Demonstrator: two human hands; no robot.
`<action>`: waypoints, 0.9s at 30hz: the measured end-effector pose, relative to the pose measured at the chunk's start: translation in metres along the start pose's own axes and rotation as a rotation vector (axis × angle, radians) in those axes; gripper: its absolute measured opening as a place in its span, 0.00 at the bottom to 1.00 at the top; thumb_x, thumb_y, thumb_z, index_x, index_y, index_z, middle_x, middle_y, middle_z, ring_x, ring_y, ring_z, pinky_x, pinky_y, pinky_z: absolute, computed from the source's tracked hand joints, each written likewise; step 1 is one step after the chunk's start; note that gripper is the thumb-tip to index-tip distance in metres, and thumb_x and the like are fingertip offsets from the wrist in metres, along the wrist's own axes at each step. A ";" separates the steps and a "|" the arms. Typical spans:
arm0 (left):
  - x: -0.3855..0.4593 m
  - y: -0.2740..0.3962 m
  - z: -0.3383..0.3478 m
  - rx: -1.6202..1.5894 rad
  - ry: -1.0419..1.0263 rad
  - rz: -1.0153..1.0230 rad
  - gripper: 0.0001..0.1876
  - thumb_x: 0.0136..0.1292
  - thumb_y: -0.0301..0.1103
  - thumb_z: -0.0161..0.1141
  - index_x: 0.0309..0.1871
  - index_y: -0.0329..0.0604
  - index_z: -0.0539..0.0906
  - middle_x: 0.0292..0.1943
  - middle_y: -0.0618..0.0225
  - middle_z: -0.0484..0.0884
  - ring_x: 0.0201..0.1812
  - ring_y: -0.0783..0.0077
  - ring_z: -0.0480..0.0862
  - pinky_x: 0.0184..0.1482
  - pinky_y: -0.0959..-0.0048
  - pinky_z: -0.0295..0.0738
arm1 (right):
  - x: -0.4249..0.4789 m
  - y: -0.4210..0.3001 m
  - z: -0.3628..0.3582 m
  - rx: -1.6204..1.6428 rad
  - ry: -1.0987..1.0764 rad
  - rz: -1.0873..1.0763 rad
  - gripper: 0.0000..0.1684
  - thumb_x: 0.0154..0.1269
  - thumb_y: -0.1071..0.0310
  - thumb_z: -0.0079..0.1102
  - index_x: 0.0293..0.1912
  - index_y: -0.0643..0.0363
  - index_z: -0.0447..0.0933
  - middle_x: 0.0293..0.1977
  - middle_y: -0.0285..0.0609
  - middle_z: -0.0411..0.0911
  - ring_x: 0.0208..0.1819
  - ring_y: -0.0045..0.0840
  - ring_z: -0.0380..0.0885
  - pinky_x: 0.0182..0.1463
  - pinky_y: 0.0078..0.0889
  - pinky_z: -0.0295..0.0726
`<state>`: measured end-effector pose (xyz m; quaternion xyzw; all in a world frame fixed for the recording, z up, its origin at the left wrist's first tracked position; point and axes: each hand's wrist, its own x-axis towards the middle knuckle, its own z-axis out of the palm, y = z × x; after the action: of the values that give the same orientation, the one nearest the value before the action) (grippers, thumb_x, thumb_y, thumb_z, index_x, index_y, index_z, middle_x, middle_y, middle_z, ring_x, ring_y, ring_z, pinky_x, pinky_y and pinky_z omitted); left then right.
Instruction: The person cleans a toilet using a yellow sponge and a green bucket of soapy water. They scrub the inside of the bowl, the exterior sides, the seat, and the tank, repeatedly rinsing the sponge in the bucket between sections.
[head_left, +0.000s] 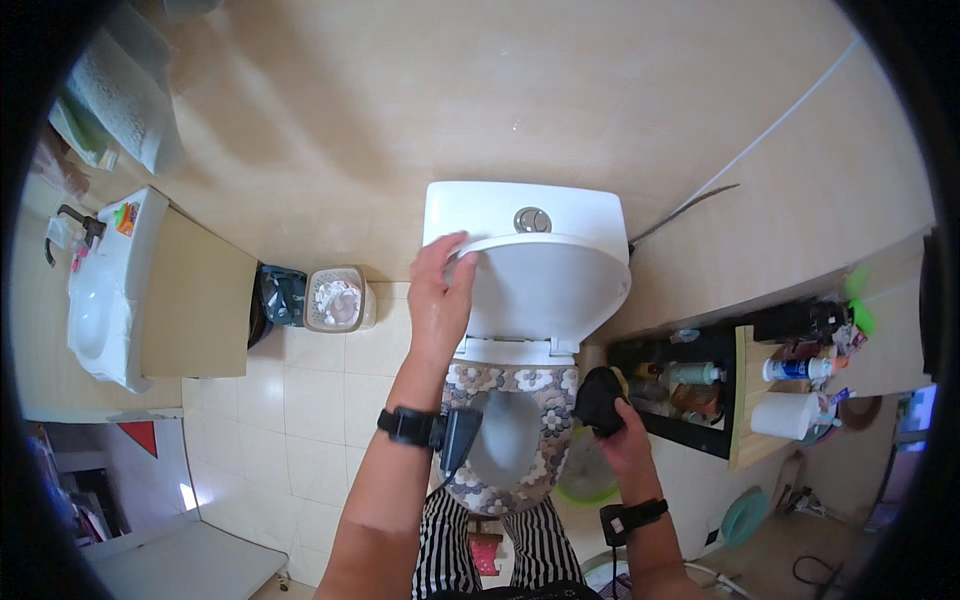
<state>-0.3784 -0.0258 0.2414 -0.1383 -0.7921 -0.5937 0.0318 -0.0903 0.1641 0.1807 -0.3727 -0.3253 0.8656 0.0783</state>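
A white toilet lid stands raised against the cistern. At its upper left edge, my left hand has hold of the rim, with the thumb on the inner face. Below the lid, the toilet seat wears a flower-patterned plush cover around the open bowl. My right hand grips a dark, bunched cloth with a yellowish edge, just right of the seat. Its exact kind is unclear.
A waste basket with crumpled paper stands left of the toilet, beyond it a washbasin. On the right, a shelf unit holds several bottles and a white cup. A green-rimmed basin sits beside the toilet.
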 end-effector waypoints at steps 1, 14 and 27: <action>0.006 -0.002 0.004 -0.015 -0.072 -0.052 0.16 0.71 0.39 0.57 0.55 0.40 0.80 0.46 0.65 0.82 0.49 0.73 0.77 0.54 0.73 0.71 | -0.001 -0.014 0.014 -0.015 -0.040 -0.056 0.30 0.65 0.60 0.61 0.65 0.54 0.66 0.55 0.39 0.75 0.54 0.26 0.76 0.51 0.31 0.79; -0.116 0.023 -0.012 -0.559 0.170 -0.648 0.19 0.73 0.39 0.51 0.63 0.44 0.72 0.62 0.60 0.71 0.63 0.65 0.69 0.66 0.65 0.62 | 0.020 -0.094 0.098 -0.684 -0.047 -0.651 0.29 0.66 0.69 0.58 0.65 0.59 0.61 0.52 0.42 0.70 0.51 0.22 0.71 0.55 0.26 0.74; -0.205 0.019 -0.066 -0.678 0.088 -1.121 0.37 0.61 0.23 0.57 0.72 0.31 0.53 0.58 0.47 0.73 0.57 0.56 0.77 0.57 0.63 0.77 | -0.001 -0.086 0.055 -0.961 -0.259 -0.419 0.08 0.64 0.70 0.57 0.42 0.61 0.74 0.41 0.36 0.74 0.44 0.21 0.72 0.52 0.26 0.71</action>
<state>-0.1845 -0.1205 0.2348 0.3173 -0.5110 -0.7422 -0.2954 -0.1373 0.2029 0.2630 -0.1838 -0.7589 0.6241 0.0294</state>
